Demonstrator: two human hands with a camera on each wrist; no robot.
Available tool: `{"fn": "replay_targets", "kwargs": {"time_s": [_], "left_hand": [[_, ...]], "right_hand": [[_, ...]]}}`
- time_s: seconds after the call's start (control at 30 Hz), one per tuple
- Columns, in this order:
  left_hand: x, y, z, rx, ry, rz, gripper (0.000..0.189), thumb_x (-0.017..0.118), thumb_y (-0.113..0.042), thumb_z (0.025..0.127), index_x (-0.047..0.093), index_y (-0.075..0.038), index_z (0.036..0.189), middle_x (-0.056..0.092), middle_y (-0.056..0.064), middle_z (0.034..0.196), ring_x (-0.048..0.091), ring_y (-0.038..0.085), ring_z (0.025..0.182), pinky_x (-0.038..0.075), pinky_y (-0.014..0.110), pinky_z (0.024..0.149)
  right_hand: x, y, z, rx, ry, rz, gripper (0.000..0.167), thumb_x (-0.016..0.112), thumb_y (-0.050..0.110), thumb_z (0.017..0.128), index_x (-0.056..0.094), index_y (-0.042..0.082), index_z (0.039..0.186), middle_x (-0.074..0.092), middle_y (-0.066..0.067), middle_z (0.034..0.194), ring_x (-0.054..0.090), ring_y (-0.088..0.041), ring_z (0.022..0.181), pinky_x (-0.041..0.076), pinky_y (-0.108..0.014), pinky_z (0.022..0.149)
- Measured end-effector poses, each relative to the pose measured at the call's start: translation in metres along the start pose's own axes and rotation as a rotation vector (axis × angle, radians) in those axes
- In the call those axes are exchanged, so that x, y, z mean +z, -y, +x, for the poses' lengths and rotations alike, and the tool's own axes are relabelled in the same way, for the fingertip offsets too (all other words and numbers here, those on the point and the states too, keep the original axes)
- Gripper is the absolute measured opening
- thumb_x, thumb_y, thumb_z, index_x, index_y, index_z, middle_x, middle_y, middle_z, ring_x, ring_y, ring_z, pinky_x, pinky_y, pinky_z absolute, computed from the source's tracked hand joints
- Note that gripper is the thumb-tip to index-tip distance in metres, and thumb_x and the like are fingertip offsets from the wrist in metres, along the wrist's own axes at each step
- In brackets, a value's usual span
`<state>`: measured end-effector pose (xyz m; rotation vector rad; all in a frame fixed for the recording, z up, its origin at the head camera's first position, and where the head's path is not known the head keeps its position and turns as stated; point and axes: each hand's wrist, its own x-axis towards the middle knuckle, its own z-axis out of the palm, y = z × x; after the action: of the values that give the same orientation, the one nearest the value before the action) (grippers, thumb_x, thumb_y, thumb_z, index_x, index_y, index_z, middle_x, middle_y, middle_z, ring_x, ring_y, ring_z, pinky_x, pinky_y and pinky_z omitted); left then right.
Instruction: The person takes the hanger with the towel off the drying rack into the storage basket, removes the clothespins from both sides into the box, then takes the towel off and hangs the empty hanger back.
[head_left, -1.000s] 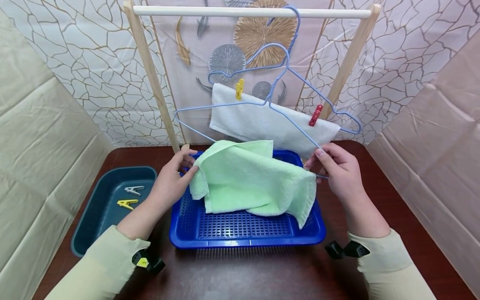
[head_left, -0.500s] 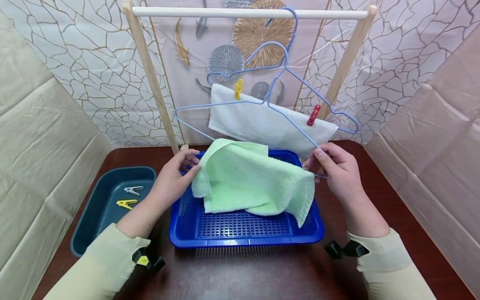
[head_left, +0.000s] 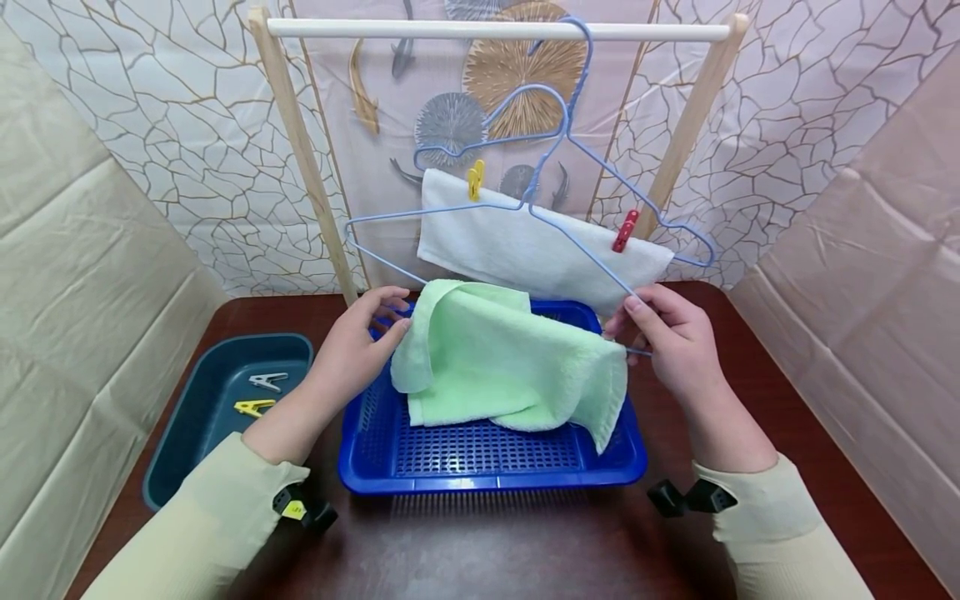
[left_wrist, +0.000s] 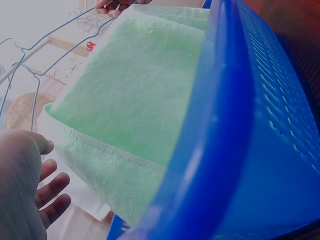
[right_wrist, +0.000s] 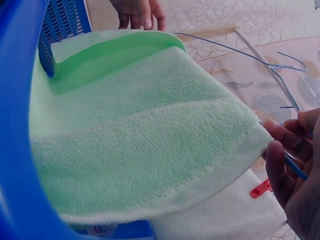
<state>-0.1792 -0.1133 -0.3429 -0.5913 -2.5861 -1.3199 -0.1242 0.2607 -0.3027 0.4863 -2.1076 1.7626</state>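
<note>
The right hand [head_left: 671, 342] grips a blue wire hanger [head_left: 529, 190]; the left hand [head_left: 354, 348], fingers loose, hovers beside the pale-green terry towel [head_left: 502, 358] draped there, above a blue plastic basket [head_left: 495, 483]. Unclipped, the towel could slide off a tilting hanger.

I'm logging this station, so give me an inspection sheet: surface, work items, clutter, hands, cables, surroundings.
Surface: dark reddish-brown table
Work items: green towel draped over lower bar of front hanger; blue basket below
Clutter: tray at left, holding gray clip and yellow clip
Hands: left hand relaxed beside green towel, contact unclear; right hand grips front hanger's right end
Cables: nothing seen
Surroundings: rack behind, with white towel clipped on back hanger
</note>
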Motion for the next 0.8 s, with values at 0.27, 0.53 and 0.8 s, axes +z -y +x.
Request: {"fn": "replay_targets", "kwargs": {"time_s": [0.27, 0.53, 0.8], "left_hand": [[0.001, -0.007, 0.006, 0.022, 0.014, -0.001, 0.041, 0.062, -0.023, 0.1, 0.052, -0.016, 0.139, 0.061, 0.005, 0.123, 0.059, 0.023, 0.107, 0.049, 0.047, 0.091], [0.004, -0.01, 0.008, 0.06, 0.015, 0.009, 0.043, 0.063, -0.023, 0.099, 0.051, -0.018, 0.14, 0.061, 0.006, 0.123, 0.06, 0.023, 0.107, 0.049, 0.045, 0.091], [0.007, -0.014, 0.009, 0.075, 0.013, 0.03, 0.046, 0.066, -0.018, 0.097, 0.05, -0.017, 0.141, 0.064, 0.004, 0.111, 0.061, 0.021, 0.101, 0.048, 0.042, 0.088]], "right_hand": [[-0.001, 0.0, 0.0, -0.032, 0.034, 0.048, 0.021, 0.051, 0.007, 0.103, 0.059, -0.011, 0.093, 0.069, -0.01, 0.076, 0.062, -0.017, 0.059, 0.048, -0.023, 0.043], [0.0, 0.002, 0.0, -0.016, 0.017, 0.042, 0.022, 0.052, 0.008, 0.103, 0.059, -0.012, 0.096, 0.069, -0.01, 0.077, 0.063, -0.017, 0.06, 0.048, -0.024, 0.044], [0.001, 0.002, 0.0, -0.002, 0.005, 0.052, 0.024, 0.053, 0.009, 0.103, 0.06, -0.012, 0.097, 0.069, -0.011, 0.077, 0.063, -0.018, 0.06, 0.048, -0.025, 0.043]]}}
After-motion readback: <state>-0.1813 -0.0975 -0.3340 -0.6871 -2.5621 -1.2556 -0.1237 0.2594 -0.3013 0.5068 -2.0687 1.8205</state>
